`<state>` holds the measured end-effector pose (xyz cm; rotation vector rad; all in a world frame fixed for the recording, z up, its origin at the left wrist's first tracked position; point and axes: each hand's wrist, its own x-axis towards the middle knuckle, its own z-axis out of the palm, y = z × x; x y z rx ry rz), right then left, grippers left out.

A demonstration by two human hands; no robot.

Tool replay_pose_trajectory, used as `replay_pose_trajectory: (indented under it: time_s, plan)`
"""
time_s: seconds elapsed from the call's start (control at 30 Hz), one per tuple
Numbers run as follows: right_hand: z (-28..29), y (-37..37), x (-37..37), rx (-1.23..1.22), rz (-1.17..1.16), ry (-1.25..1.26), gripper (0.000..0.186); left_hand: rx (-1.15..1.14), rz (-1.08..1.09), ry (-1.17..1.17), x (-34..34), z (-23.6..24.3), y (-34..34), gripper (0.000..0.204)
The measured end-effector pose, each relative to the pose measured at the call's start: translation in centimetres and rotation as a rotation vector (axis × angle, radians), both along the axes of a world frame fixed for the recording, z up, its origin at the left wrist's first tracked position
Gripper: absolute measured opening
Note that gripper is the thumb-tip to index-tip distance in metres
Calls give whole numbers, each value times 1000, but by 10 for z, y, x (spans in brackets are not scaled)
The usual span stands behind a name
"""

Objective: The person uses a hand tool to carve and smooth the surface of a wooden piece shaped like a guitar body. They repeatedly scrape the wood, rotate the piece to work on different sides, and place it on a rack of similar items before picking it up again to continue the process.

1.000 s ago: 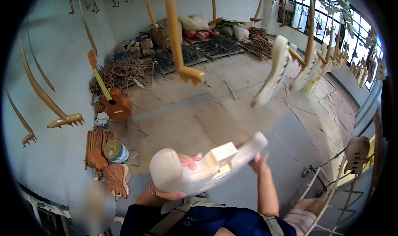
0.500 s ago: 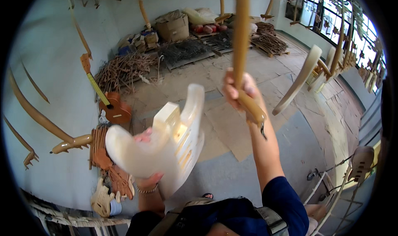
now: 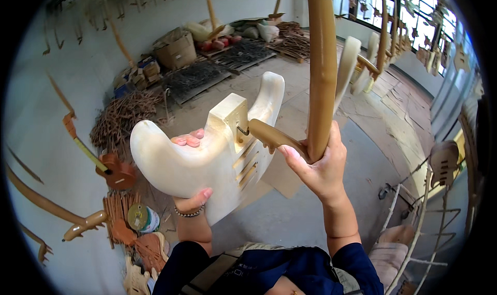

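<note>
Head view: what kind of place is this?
Probably a guitar-making workshop. The left hand holds an unfinished guitar body, the right hand grips a hanging wooden neck, and wood scraps are heaped along the wall.

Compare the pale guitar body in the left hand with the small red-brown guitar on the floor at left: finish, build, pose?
The guitar body is cream and glossy, with no neck; the red-brown guitar has a yellowish neck attached. The body is held up off the floor by the left hand, at the hanger gripped by the right hand; the red-brown guitar lies on the floor by the wall. Both are guitar-shaped.
</note>
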<state>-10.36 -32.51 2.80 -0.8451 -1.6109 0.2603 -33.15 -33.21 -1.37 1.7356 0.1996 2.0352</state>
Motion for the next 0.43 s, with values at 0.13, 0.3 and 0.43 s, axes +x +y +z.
replay_pose_trajectory:
  time_s: [0.13, 0.3, 0.43]
  plan:
    - [1, -1, 16, 6, -92, -23, 49, -11, -141, 53, 16, -7, 13, 88]
    - [-1, -7, 26, 18, -216, -37, 51, 55, -218, 102, 41, -5, 28, 83]
    - [-14, 1, 31, 106, -316, -15, 54, -125, -347, 52, 47, -12, 50, 91]
